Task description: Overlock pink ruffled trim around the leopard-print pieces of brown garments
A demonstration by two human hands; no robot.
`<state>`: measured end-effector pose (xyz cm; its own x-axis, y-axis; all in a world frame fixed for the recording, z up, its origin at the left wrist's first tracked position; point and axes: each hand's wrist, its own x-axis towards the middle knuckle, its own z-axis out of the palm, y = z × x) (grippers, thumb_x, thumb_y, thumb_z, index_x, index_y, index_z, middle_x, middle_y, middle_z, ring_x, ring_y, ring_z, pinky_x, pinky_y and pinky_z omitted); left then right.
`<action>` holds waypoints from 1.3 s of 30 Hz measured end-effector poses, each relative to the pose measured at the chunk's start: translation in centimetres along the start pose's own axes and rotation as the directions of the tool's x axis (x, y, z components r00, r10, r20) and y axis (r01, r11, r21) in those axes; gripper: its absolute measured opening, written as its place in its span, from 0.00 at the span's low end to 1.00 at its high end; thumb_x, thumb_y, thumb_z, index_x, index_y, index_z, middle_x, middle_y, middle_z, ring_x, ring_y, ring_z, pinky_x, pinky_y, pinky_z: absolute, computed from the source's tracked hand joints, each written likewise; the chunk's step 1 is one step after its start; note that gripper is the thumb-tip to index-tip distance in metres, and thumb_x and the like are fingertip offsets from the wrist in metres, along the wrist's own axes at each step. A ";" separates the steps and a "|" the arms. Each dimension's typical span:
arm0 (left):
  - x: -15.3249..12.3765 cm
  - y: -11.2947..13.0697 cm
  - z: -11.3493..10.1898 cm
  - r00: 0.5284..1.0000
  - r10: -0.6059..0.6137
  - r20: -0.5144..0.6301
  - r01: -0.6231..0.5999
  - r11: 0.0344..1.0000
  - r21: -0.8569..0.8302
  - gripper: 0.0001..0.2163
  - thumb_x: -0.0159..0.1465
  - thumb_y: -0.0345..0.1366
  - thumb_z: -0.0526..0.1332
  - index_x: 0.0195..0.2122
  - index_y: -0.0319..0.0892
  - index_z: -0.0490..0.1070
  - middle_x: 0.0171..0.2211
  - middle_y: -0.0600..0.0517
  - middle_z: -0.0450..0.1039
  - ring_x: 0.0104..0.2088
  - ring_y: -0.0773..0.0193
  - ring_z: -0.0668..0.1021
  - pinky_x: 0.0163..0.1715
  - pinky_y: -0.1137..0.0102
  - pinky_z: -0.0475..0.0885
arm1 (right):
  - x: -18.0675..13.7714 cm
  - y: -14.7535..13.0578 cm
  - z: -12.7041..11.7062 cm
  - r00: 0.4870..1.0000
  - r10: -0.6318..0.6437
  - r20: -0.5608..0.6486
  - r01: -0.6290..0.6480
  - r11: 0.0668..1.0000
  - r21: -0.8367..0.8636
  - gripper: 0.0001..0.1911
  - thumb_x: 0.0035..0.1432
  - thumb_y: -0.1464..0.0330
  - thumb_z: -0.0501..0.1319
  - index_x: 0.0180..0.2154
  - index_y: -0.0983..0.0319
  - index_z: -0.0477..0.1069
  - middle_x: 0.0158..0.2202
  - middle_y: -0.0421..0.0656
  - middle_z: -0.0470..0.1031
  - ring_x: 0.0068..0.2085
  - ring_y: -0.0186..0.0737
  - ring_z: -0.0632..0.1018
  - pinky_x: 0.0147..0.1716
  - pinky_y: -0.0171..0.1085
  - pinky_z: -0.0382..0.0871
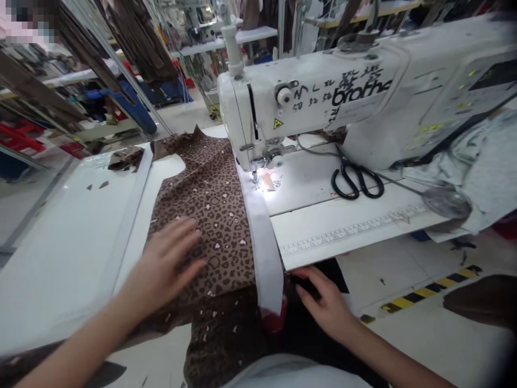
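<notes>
Nearest to me, my right hand (pixel 328 306) is reaching down past the front edge of the worktop (pixel 347 237), fingers loosely spread and resting on something dark below the edge; I cannot tell what it is, or whether I am gripping it. My left hand (pixel 167 264) is lying flat and open on the leopard-print fabric (pixel 210 215), palm down, fingers fanned and pointing toward the machine, pressing the cloth rather than clutching it.

The fabric is stretching away from me with its long axis running from my lap up toward the needle. Its near end is hanging over the worktop's front edge and its far end is lying left of the machine head. Along its right edge a white strip (pixel 262 231) is running the same way, touching the print all the way, its far end reaching the presser foot (pixel 256 178) under the lit needle area and its near end drooping off the worktop just beside my right hand.

Further on, the white sewing machine (pixel 323 102) is standing across the worktop. Black scissors (pixel 355 178) are lying in front of it, handles toward me, well apart from the fabric. A grey cloth (pixel 480 167) is bunching at the far right beneath the machine's body.
</notes>
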<state>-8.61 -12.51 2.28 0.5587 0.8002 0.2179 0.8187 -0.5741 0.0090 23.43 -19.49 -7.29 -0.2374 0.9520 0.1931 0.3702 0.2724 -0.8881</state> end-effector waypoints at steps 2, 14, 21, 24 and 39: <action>0.0 5.1 0.7 0.961 0.259 0.097 -0.262 0.965 0.022 0.23 0.61 0.38 0.54 0.58 0.50 0.53 0.59 0.54 0.53 0.59 0.53 0.56 0.54 0.56 0.54 | 0.3 0.9 1.4 0.984 0.169 0.057 -0.177 0.967 0.186 0.16 0.54 0.69 0.57 0.46 0.61 0.64 0.43 0.47 0.70 0.43 0.40 0.72 0.42 0.41 0.68; -1.1 12.8 4.7 0.896 0.433 -0.097 -0.439 0.897 -0.050 0.10 0.62 0.28 0.50 0.41 0.42 0.68 0.42 0.51 0.72 0.43 0.61 0.67 0.48 0.62 0.55 | -2.6 0.8 2.6 0.925 0.323 0.202 -0.367 0.616 0.697 0.14 0.47 0.64 0.65 0.26 0.63 0.61 0.23 0.34 0.59 0.25 0.28 0.62 0.25 0.28 0.58; -1.4 13.6 3.5 0.937 0.299 -0.182 -0.346 0.863 -0.367 0.13 0.58 0.24 0.50 0.44 0.34 0.63 0.33 0.44 0.68 0.34 0.61 0.67 0.34 0.65 0.66 | -3.8 0.6 2.4 0.908 0.333 0.256 -0.410 0.573 0.710 0.11 0.48 0.62 0.64 0.29 0.64 0.68 0.30 0.39 0.64 0.33 0.32 0.67 0.36 0.34 0.61; -1.4 14.4 3.7 0.933 0.303 -0.196 -0.357 0.847 -0.393 0.13 0.59 0.25 0.52 0.45 0.34 0.63 0.32 0.46 0.68 0.33 0.62 0.68 0.32 0.66 0.67 | -3.7 0.0 2.0 0.909 0.340 0.239 -0.406 0.607 0.683 0.12 0.49 0.62 0.63 0.29 0.63 0.66 0.30 0.38 0.65 0.33 0.32 0.67 0.35 0.33 0.61; -2.3 15.7 5.4 0.886 0.424 -0.190 -0.464 0.786 -0.408 0.11 0.60 0.26 0.56 0.44 0.36 0.65 0.33 0.48 0.70 0.34 0.64 0.67 0.34 0.65 0.63 | -6.0 -3.3 -0.1 0.823 0.382 0.420 -0.566 0.610 0.554 0.13 0.52 0.61 0.60 0.26 0.65 0.64 0.20 0.37 0.65 0.22 0.29 0.65 0.23 0.30 0.59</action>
<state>3.67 -22.46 -3.40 0.8167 0.4323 0.3824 0.3307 -0.8935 0.3039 23.70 -26.09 -5.45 -0.4312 0.8291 -0.3560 -0.1375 -0.4503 -0.8822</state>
